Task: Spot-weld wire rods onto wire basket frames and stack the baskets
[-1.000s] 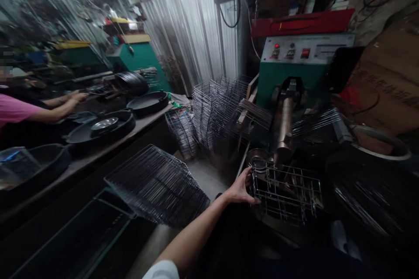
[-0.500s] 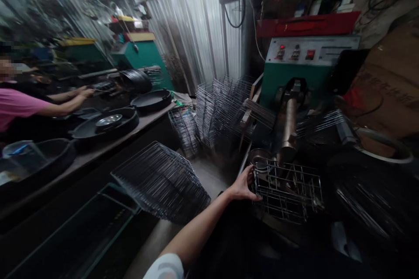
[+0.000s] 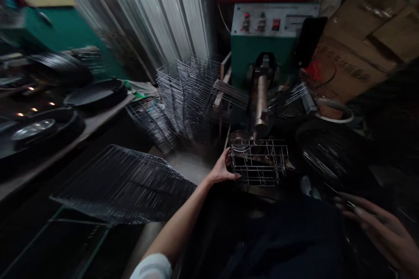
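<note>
Head view: grips the wire rack [image 3: 258, 169] by its left end with the left hand [image 3: 223, 170], just beneath the metal rod [image 3: 261, 100], presumably to steady it; apparently pinches a thin metal piece [image 3: 351, 204] (blurred) in the right hand [image 3: 379, 222].

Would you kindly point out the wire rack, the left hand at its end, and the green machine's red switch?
Wire rack [image 3: 257, 168]: head view, on a wire near its middle.
Left hand [image 3: 222, 170]: head view, on its middle.
Red switch [image 3: 276, 25]: head view, on its face.
</note>
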Available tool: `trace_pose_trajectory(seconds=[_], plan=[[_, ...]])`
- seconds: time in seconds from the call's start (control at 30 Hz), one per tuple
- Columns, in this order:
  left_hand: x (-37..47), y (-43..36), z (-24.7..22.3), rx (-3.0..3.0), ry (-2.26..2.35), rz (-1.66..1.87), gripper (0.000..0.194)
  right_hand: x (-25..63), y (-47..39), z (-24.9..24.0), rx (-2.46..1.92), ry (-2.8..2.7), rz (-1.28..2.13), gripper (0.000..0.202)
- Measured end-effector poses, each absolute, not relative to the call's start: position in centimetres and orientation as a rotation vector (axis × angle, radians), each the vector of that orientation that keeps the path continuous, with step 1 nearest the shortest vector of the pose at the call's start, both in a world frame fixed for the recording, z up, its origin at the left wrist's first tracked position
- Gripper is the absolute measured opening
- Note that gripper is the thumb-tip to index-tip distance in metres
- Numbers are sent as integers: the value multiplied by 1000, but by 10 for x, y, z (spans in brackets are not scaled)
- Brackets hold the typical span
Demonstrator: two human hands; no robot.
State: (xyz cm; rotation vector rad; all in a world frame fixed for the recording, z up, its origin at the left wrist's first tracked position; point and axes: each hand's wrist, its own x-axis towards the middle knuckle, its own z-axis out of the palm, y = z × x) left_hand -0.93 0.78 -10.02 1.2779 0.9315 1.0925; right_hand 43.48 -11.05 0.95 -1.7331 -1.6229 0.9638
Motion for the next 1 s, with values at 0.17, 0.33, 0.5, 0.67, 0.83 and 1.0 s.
trace_pose_trajectory(seconds=[0.17, 0.33, 0.5, 0.67, 0.83, 1.0], plan=[[-4, 4, -100, 1308, 964, 1097, 124, 334, -67, 56, -1193, -2020, 1124, 34], [-6, 1, -102, 1338, 987, 1107, 126, 267, -29, 58, -955, -2383, 729, 22], [-13, -3, -112, 1351, 1018, 1104, 127, 249, -16, 29, -937, -2529, 383, 18], [-19, -4, -117, 1338, 1027, 1093, 126, 244, -24, 5, -959, -2683, -121, 37], [-19, -1, -117, 1352, 1007, 1083, 127, 248, -31, -6, -966, -2691, -328, 46], [-20, 2, -122, 1370, 1010, 1091, 127, 250, -28, -9, -937, -2627, -267, 46]])
